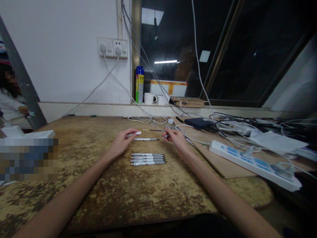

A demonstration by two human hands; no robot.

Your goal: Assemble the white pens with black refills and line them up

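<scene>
The left hand pinched a white pen part lying left-right, the right hand gripped a small piece.

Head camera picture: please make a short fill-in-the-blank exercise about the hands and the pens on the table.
1. The left hand holds a white pen part between its ____.
2. The finished pens lie in a neat ____ on the table, between the two forearms.
3. The blue spray can stands beside two white ____ on the sill.
4. The power strip lies on the person's ____ side.

Missing words: fingers; row; cups; right
</scene>
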